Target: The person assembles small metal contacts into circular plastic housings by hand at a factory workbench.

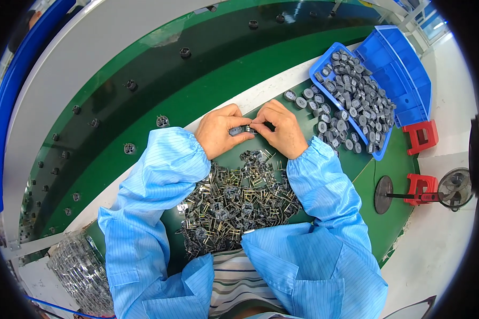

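Over the green work surface, my left hand (221, 131) pinches a small grey plastic housing (236, 130) between thumb and fingers. Close against it, my right hand (280, 129) is closed in a pinch on a small part with shiny metal (250, 128), mostly covered by the fingertips. The two parts meet or nearly touch; how they fit together cannot be made out. Just below my hands lies a wide heap of black plug inserts with brass-coloured pins (239, 204). Several round grey housings (324, 114) lie loose to the right of my right hand.
A blue bin (379, 155) tipped toward me spills grey housings, with another blue bin (402, 74) behind it. Beyond a white ledge (258, 95), a green conveyor belt (213, 90) carries spaced-out small round parts. Stacked clear trays (80, 271), red stools (421, 137) and a fan (455, 187) stand around.
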A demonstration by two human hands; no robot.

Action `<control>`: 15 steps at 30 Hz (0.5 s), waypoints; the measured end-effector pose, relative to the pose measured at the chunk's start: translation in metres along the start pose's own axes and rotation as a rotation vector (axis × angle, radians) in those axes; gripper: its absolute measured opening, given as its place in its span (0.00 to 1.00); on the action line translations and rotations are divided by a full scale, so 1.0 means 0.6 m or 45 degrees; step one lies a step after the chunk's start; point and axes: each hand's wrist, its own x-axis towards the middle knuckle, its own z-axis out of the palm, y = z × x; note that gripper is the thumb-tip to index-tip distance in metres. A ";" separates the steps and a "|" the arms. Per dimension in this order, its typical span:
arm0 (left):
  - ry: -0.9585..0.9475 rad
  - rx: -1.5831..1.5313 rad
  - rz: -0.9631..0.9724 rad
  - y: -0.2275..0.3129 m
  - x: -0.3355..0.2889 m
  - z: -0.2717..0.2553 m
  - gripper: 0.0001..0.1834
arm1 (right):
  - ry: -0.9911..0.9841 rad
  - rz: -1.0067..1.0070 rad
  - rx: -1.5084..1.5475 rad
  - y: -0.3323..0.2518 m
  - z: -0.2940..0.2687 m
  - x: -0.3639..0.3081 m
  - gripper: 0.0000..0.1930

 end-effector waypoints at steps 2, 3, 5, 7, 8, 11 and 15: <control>0.012 -0.022 0.023 -0.004 0.000 0.002 0.18 | -0.010 0.080 0.064 -0.003 0.000 0.000 0.09; 0.013 -0.020 0.024 -0.004 0.000 0.002 0.18 | -0.022 0.160 0.129 -0.004 -0.001 0.000 0.08; 0.014 0.041 0.046 -0.001 0.000 -0.001 0.19 | -0.082 0.334 0.257 -0.007 -0.011 0.004 0.08; 0.013 0.102 0.084 0.003 0.000 -0.003 0.20 | -0.143 0.506 0.383 -0.001 -0.028 0.001 0.08; 0.015 0.161 0.116 0.005 0.000 -0.003 0.20 | -0.316 0.549 0.451 0.003 -0.043 -0.002 0.09; -0.030 0.076 0.068 0.007 -0.002 -0.006 0.20 | -0.644 0.175 0.318 -0.008 -0.057 -0.005 0.11; -0.014 0.053 0.004 0.009 0.001 -0.004 0.18 | -0.618 -0.082 0.228 0.007 -0.048 -0.009 0.09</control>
